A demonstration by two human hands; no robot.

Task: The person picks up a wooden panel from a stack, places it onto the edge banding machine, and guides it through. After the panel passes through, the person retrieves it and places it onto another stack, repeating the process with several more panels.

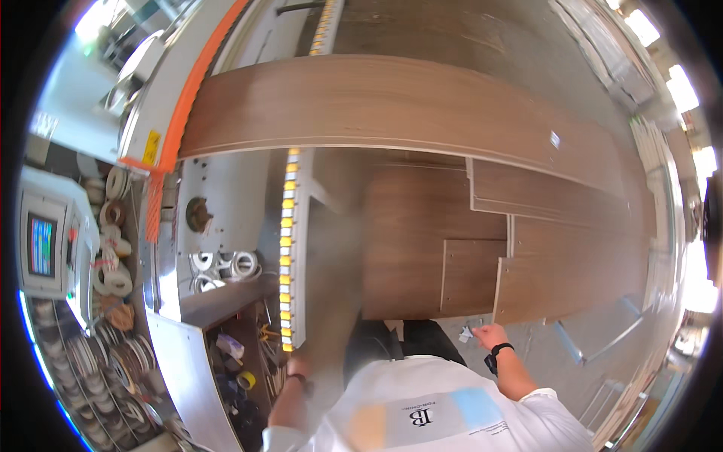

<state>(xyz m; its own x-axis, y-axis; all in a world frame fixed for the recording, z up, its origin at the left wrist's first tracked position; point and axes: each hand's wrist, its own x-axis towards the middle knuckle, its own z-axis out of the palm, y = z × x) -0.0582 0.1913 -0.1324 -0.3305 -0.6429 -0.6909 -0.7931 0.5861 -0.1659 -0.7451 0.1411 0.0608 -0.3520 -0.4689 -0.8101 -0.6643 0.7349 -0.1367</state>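
Across the roller rail [287,248], a long board [407,105] is lying crosswise, its left end reaching the machine's orange edge [197,83]. Nearer the body, smaller boards [414,218] are overlapping in a stepped pile. Just off that pile's near edge, a white scrap [465,333] is showing at the fingertips of the right hand [488,335].

If the rail is carrying most of the long board's weight, the right end could be dipping or swinging askew; what is supporting that end, I cannot tell. The overlapping boards could be sliding over one another should a forearm be knocking the near edge, and grit between them could be scratching their faces. The scrap, looking light, could be slipping away under a loose pinch.

The right forearm is slanting up and leftward, a black band [495,354] circling its wrist, and the fingers are bunching narrowly together. Whether they are pinching the scrap or merely passing in front of it, I cannot tell. The left hand [298,367] is hanging low beside the cabinet [181,377], just below the rail's near end; its fingers are not showing clearly enough to tell whether they are holding anything.
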